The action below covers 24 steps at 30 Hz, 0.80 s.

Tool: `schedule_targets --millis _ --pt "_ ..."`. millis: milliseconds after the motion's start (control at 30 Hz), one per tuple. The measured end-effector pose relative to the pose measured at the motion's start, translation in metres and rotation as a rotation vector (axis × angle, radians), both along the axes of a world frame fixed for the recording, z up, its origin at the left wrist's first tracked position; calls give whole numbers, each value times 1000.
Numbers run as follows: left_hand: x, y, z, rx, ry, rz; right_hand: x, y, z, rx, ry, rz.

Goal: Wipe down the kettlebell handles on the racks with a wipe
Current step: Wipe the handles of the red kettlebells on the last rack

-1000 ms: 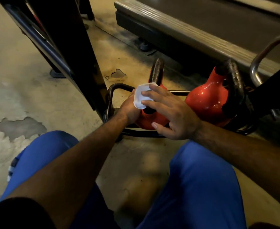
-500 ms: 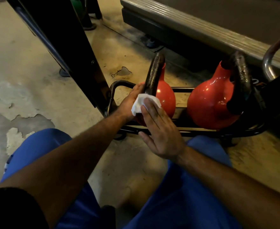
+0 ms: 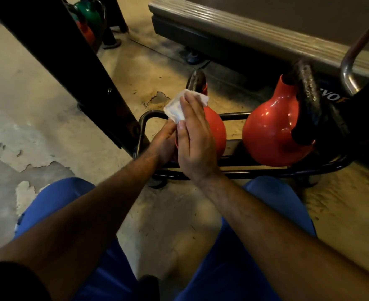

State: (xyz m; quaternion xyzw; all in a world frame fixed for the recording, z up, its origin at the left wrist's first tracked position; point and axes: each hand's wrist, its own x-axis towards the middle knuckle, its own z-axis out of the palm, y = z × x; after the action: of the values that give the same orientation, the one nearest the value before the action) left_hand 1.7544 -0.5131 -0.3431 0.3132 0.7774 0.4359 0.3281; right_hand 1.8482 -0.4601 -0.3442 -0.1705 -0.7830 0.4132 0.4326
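Two red kettlebells sit on a low black tube rack (image 3: 266,171). The smaller kettlebell (image 3: 217,129) has a dark worn handle (image 3: 197,81) sticking up. My right hand (image 3: 195,140) lies flat with straight fingers, pressing a white wipe (image 3: 176,108) against that handle's lower part. My left hand (image 3: 165,142) rests against the smaller kettlebell's left side, largely hidden behind the right hand. The larger kettlebell (image 3: 270,131) stands to the right with its own black handle (image 3: 307,98), untouched.
A black slanted rack post (image 3: 74,68) rises at the left. Behind it stand green and red kettlebells (image 3: 90,20). A treadmill deck edge (image 3: 244,29) runs across the back. A chrome bar (image 3: 351,61) curves at the right. My blue-trousered knees frame the worn concrete floor (image 3: 37,109).
My right hand has slid up the handle with the wipe, its fingers straighter than before. The view has tilted so the rack sits lower and further back.
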Motion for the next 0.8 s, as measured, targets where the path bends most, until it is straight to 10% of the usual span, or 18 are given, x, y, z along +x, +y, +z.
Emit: schedule_targets --millis 233,800 --pt "7 -1 6 -53 -64 22 19 15 -11 212 -56 145" --pt "-4 2 7 84 52 10 -19 78 9 -174 -26 232"
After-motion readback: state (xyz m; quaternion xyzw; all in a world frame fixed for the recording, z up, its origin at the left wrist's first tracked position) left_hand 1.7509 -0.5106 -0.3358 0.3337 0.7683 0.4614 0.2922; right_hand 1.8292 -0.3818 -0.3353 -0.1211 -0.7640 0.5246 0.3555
